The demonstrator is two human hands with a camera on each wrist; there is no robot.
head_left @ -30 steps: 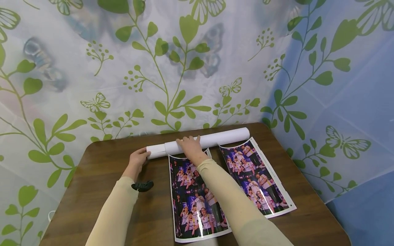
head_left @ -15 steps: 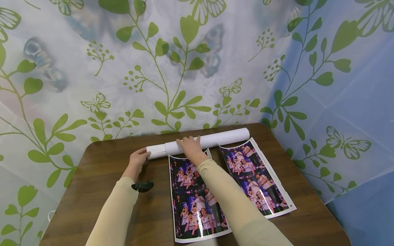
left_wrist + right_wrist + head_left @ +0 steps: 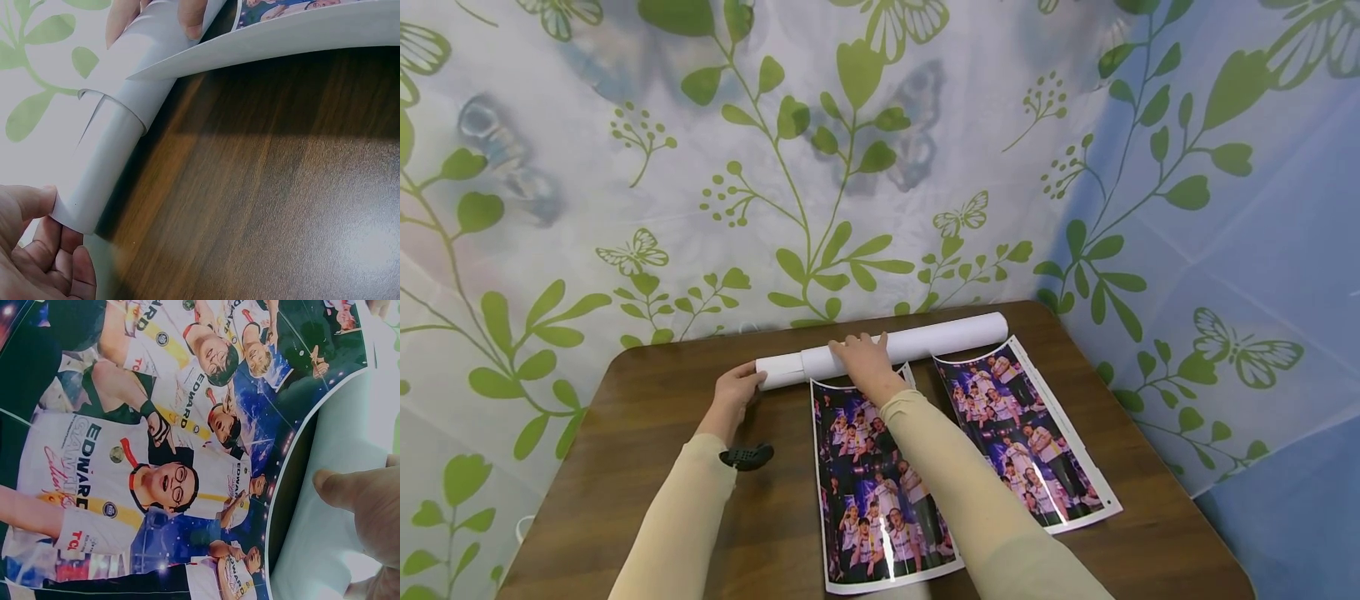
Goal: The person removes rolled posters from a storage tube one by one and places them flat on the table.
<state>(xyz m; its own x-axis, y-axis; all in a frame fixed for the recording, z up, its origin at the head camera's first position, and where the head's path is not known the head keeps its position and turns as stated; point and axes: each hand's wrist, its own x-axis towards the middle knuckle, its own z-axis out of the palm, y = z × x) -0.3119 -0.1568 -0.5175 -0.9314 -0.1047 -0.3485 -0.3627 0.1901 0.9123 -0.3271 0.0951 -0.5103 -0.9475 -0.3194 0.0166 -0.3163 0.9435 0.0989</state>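
Observation:
A long white paper roll (image 3: 951, 335) lies along the back of the table, under my right hand (image 3: 868, 365). Its left end is a narrower inner roll (image 3: 780, 370) that sticks out of the wider outer one. My left hand (image 3: 736, 393) pinches the rim of this inner end, the thumb on the outside and fingertips at the opening, as the left wrist view shows. In the right wrist view, my right thumb (image 3: 340, 487) lies against the near side of the outer roll; my other fingers reach over the top.
Two glossy printed posters, a left one (image 3: 865, 475) and a right one (image 3: 1018, 442), lie on the brown wooden table (image 3: 647, 392) in front of the roll. Their far edges curl up near it. A patterned curtain (image 3: 700, 167) hangs behind the table.

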